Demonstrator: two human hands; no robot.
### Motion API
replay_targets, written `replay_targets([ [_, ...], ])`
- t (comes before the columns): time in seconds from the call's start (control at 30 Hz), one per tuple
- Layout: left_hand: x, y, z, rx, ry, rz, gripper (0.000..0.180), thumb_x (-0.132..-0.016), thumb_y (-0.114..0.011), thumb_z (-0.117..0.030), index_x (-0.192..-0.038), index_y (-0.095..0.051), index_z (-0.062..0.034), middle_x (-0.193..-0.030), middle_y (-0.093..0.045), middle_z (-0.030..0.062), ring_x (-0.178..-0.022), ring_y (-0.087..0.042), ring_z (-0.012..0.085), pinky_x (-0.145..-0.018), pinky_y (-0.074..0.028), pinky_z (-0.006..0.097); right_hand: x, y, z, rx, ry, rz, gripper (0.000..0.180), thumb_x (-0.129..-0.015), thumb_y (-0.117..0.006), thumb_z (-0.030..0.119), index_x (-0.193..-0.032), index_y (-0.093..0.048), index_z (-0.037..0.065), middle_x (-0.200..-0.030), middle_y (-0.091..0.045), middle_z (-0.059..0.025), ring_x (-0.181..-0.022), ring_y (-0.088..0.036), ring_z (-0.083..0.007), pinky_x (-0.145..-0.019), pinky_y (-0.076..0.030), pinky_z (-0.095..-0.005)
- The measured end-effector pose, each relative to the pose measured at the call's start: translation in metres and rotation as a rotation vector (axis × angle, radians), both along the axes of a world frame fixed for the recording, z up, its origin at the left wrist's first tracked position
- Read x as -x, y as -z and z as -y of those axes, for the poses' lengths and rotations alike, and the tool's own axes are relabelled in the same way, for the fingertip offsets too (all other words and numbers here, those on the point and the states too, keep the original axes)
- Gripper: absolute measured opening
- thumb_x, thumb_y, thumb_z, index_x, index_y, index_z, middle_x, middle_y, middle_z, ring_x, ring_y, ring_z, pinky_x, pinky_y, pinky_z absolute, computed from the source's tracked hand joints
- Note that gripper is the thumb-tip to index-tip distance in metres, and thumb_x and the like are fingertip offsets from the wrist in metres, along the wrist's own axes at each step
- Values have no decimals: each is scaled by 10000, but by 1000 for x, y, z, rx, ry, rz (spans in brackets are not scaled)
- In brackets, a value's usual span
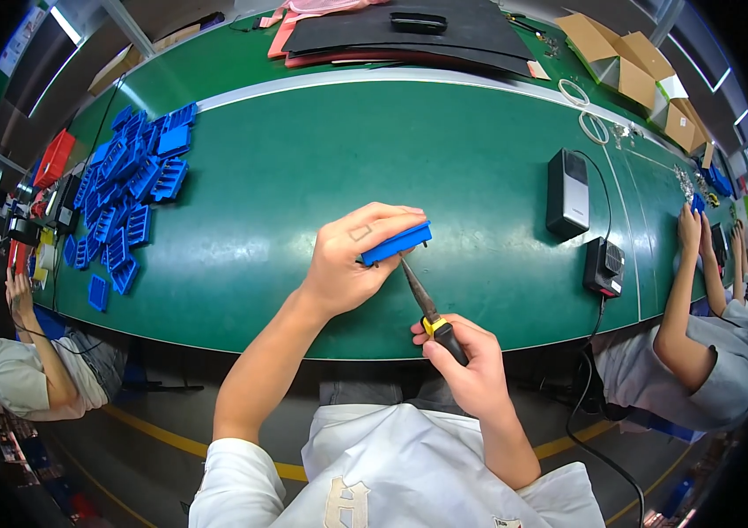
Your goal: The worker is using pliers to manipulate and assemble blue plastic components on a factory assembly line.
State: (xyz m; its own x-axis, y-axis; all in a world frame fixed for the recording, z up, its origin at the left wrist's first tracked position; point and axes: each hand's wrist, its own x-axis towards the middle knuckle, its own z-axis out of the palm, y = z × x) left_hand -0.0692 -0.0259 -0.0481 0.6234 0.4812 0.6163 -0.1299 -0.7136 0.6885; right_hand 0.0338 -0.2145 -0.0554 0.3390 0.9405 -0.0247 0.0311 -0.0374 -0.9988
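Observation:
Over the front of the green table (303,167), my left hand (352,255) grips a blue plastic housing (397,244), tilted, with small dark pins sticking out of its lower side. My right hand (471,361) is closed round the black and yellow handles of needle-nose pliers (422,295). The long dark jaws point up and left, and their tip meets the lower edge of the housing by my left fingers. Whether the jaws pinch a pin there is too small to tell.
A heap of blue plastic housings (132,167) lies at the left. To the right stand a grey and black power bank (567,194) and a black adapter (604,267) with cables. Black sheets (409,40) and open cardboard boxes (633,66) lie at the back. Co-workers sit on both sides.

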Motion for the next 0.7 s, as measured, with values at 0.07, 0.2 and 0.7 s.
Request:
replay_targets([
  [0.07, 1, -2, 0, -8, 3, -12, 364, -667, -714, 78, -1012, -675, -30, -1013, -682, 131, -908, -670, 257, -765, -545, 319, -1, 0, 0, 41, -24, 33, 129, -831, -571, -17, -941, -609, -74, -977, -644, -111, -847, -621, -147, -757, -490, -252],
  [0.2, 2, -1, 0, -23, 11, -19, 407, -643, -683, 103, -1026, -671, -35, -1015, -680, 135, -904, -670, 259, -753, -549, 320, 0, 0, -1, 57, -15, 37, 122, -831, -570, -20, -933, -611, -72, -969, -646, -111, -841, -623, -148, -758, -493, -254],
  [0.7, 0, 2, 0, -66, 10, -16, 456, -622, -666, 123, -1045, -663, -47, -1035, -677, 119, -886, -666, 255, -739, -548, 314, 3, -1, -1, 29, 19, 42, 84, -839, -621, 12, -885, -600, -55, -811, -571, -81, -673, -503, -136, -613, -408, -254],
])
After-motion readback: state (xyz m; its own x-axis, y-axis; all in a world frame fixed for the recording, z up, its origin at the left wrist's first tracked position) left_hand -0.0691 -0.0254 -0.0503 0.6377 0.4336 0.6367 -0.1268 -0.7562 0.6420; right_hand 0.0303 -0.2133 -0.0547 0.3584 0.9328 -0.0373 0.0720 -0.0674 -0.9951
